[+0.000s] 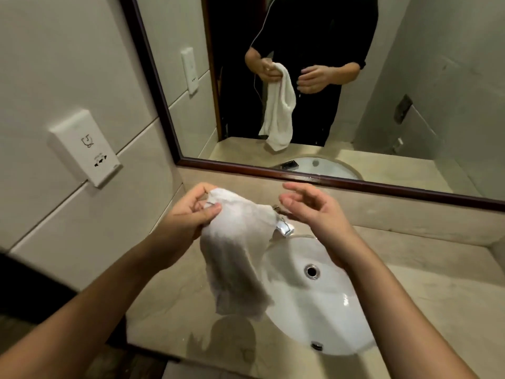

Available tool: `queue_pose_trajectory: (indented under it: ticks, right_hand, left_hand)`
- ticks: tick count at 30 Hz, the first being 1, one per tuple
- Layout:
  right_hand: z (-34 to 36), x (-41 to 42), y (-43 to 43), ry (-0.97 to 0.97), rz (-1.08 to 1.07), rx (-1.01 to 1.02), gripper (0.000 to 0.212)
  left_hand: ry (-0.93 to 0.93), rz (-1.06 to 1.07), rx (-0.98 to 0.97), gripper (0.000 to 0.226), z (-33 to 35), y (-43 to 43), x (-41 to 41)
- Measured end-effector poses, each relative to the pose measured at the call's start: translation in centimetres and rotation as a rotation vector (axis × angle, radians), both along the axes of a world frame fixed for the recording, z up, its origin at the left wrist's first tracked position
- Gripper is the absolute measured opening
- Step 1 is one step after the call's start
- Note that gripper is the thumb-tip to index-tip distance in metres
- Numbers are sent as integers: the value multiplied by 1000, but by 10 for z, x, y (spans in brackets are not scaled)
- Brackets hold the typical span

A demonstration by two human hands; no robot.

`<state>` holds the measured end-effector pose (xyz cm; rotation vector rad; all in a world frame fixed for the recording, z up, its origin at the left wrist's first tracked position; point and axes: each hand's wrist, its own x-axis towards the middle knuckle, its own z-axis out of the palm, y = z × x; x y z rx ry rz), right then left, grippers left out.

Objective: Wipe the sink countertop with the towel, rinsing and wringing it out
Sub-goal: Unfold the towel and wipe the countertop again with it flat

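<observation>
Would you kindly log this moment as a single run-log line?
left hand: pinches towel top | right hand: open, empty | towel: hangs over countertop edge of sink | tap: partly hidden

Faucet (284,228) mostly hidden behind the hanging towel (235,258) and the right hand (308,212). Left rim of the sink (314,318) covered by the towel. Towel blurred at its lower edge. Both forearms cut off by the bottom edge. Markings on the wall socket (87,149) too small to tell.
</observation>
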<state>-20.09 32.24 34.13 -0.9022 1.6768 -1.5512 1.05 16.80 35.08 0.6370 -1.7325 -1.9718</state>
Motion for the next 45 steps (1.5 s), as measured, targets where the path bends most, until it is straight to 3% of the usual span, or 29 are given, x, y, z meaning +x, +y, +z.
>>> queue_pose_trajectory:
  ticks: [2, 4, 5, 7, 11, 14, 19, 23, 26, 29, 31, 33, 35, 38, 42, 45]
  right_hand:
    - [-17, -9, -10, 181, 137, 193, 64]
    - [-38, -10, -20, 94, 307, 336, 99]
    - [-51, -10, -23, -5, 371, 355, 105]
    - [-68, -6, -26, -82, 486, 314, 81]
    - [-72, 11, -23, 363, 521, 197, 44]
    - [-63, 19, -33, 587, 436, 72, 18]
    - [-33, 21, -49, 777, 222, 30, 37]
    - [-41, 58, -24, 830, 243, 80, 30]
    - [-90, 82, 5, 746, 310, 290, 27]
    - [-151, 105, 23, 535, 424, 524, 31]
    - [-186, 109, 22, 440, 442, 588, 23]
    - [-218, 109, 12, 452, 341, 576, 37]
    - [-249, 107, -1, 547, 148, 556, 55]
    - [-289, 119, -16, 746, -30, 629, 62]
    - [-331, 162, -10, 933, 89, 670, 56]
    - [-358, 179, -1, 924, 170, 743, 62]
  left_hand:
    - [43, 69, 31, 18, -1, -3, 1]
    - [47, 123, 28, 18, 0, -4, 1]
    - [40, 144, 14, 19, -1, -4, 1]
    - [26, 204, -8, 19, -2, -7, 4]
    - [-4, 317, -57, 17, -15, -19, 20]
    - [-56, 393, -135, 17, -26, -36, 36]
    - [27, 476, -147, 22, -32, -54, 56]
    - [42, 412, -126, 24, -55, -53, 85]
    - [-126, 317, -16, 22, -109, -36, 108]
    - [-392, 314, 103, 13, -189, -20, 129]
    - [-484, 309, 162, 10, -236, -17, 136]
    - [-566, 346, 172, 10, -268, -23, 132]
    - [-640, 424, 75, 24, -284, -36, 119]
    - [-800, 399, -325, 50, -296, -38, 99]
    - [-872, 41, -844, 50, -332, 15, 89]
    - [-947, -107, -931, 60, -364, 43, 86]
